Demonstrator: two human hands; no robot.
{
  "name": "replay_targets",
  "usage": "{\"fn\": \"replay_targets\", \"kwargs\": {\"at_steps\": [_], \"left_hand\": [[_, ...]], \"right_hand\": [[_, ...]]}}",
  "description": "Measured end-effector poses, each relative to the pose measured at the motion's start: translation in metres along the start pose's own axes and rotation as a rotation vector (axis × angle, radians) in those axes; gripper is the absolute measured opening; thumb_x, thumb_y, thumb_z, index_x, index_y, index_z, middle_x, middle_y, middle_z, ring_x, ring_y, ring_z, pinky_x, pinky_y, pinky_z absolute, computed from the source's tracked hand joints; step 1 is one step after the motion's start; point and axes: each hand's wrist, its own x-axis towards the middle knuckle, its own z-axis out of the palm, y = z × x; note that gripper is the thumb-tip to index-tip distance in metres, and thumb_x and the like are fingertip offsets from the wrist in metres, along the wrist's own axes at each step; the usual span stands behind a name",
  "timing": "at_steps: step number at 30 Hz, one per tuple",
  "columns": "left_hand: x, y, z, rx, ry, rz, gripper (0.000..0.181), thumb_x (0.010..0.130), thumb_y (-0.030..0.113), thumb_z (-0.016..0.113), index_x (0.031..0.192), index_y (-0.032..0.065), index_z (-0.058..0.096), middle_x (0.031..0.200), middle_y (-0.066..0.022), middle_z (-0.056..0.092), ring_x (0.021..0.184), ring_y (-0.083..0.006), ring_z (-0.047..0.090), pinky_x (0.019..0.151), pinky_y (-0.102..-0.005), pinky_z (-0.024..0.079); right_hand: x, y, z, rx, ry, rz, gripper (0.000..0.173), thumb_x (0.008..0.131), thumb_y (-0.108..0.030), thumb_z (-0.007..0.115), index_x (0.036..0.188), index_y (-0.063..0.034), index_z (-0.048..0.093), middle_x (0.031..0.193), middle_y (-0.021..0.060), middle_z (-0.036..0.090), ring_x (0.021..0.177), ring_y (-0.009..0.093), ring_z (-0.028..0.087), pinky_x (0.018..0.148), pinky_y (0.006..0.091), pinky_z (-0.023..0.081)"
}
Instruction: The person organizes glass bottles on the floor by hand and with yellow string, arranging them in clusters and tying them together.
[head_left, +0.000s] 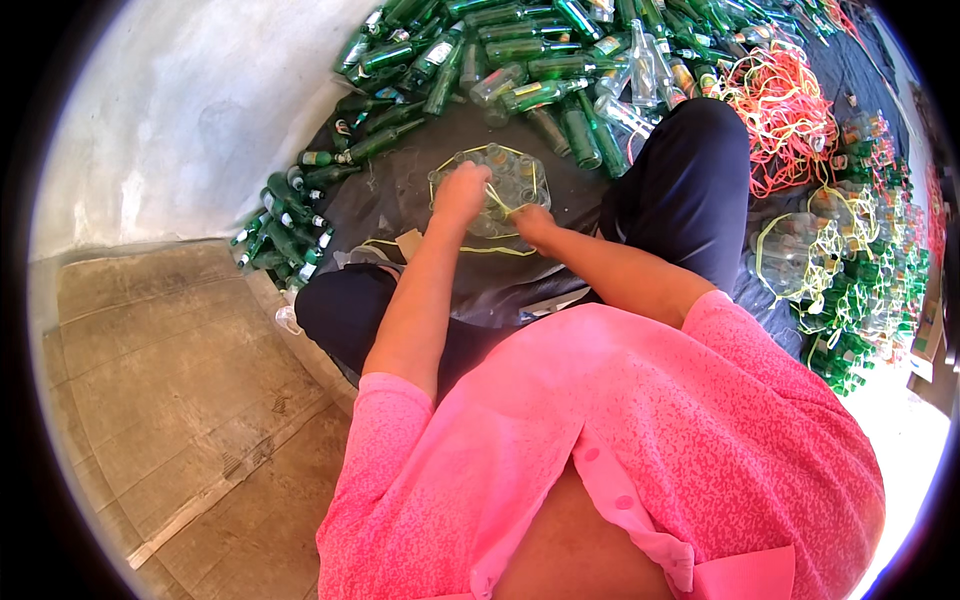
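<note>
A bundle of clear glass bottles (495, 161) stands on the dark sheet before me, with a yellow strap (501, 199) around and over it. My left hand (461, 193), above the bundle's left side, is closed on one part of the strap. Over the right side, my right hand (534, 223) grips another part, and the strap stretches between the two hands. The fingertips are partly hidden. A loose length of yellow strap (487, 250) lies on the near side of the bundle.
Loose green glass bottles (525, 51) are heaped beyond the bundle, and more green bottles (285, 225) lie at the left. At the right are a tangle of red and yellow strapping (784, 112) and tied bottle bundles (799, 251). A pale wall (180, 127) rises at the left.
</note>
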Motion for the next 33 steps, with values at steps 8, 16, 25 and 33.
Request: {"fn": "replay_targets", "kwargs": {"at_steps": [8,16,25,33], "left_hand": [[0.008,0.000,0.010,-0.077,0.047,0.006,0.015,0.090,0.015,0.053,0.100,0.0122,0.064,0.096,-0.0176,0.068,0.092,-0.0387,0.065,0.077,-0.0489,0.050],[0.025,-0.004,0.011,-0.153,-0.060,-0.075,0.011,0.090,0.015,0.059,0.099,0.0115,0.065,0.094,-0.0188,0.069,0.091,-0.0396,0.066,0.077,-0.0480,0.051],[0.044,-0.018,0.017,-0.244,-0.129,0.016,0.012,0.086,0.010,0.064,0.097,0.0086,0.068,0.092,-0.0187,0.069,0.089,-0.0388,0.066,0.077,-0.0458,0.051],[0.058,-0.017,0.021,-0.247,-0.189,0.054,0.014,0.084,0.011,0.063,0.096,0.0089,0.070,0.091,-0.0184,0.069,0.086,-0.0365,0.066,0.076,-0.0440,0.051]], "right_hand": [[0.001,-0.010,0.003,0.176,0.043,0.251,0.027,0.089,-0.024,0.057,0.095,-0.0010,0.069,0.067,0.0076,0.056,0.050,0.019,0.050,0.045,0.0374,0.040],[-0.008,-0.021,-0.008,0.248,0.018,0.311,0.030,0.092,-0.026,0.056,0.105,-0.0020,0.068,0.083,0.0134,0.061,0.068,0.026,0.055,0.057,0.0415,0.043],[-0.011,-0.033,-0.009,0.218,0.016,0.369,0.030,0.092,-0.025,0.052,0.105,-0.0031,0.069,0.108,0.0248,0.067,0.103,0.044,0.063,0.084,0.0498,0.050],[-0.013,-0.044,-0.016,0.115,0.034,0.354,0.029,0.091,-0.019,0.050,0.103,-0.0029,0.071,0.103,0.0244,0.069,0.098,0.044,0.066,0.080,0.0498,0.052]]}}
